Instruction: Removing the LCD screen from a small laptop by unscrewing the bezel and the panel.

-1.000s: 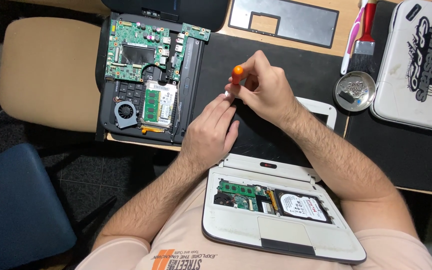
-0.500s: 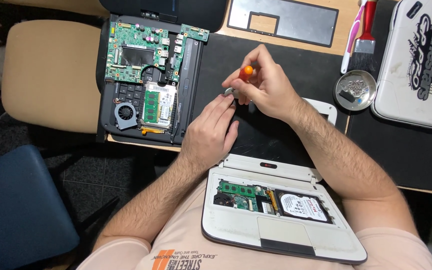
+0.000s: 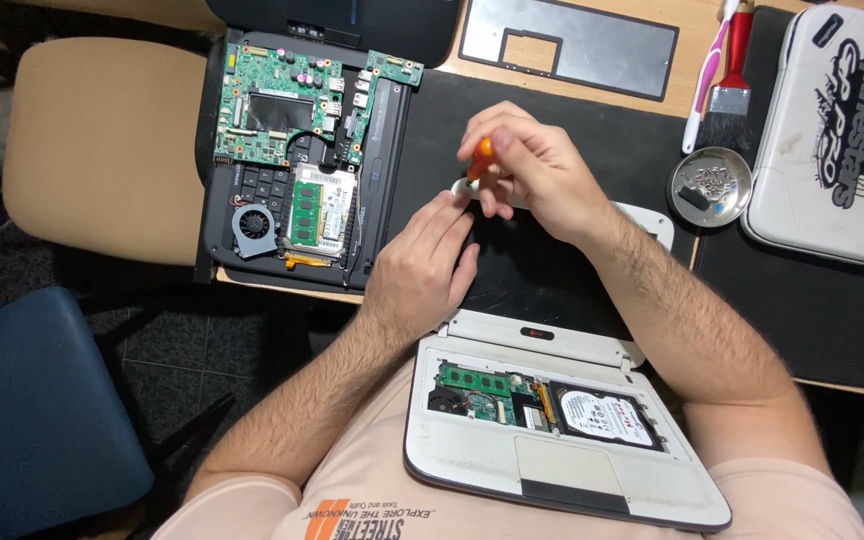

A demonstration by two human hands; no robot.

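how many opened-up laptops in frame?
2. A black one at the desk's left with its green board bare, and a white one on the person's lap showing its drive. The white case at right looks closed.

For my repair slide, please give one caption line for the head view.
Right hand grips orange-handled screwdriver, left hand steadies a white part, between two opened laptops.

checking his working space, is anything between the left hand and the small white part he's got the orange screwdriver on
Nothing visible. The left hand fingertips already touch the small white part, beside the orange screwdriver in the right hand.
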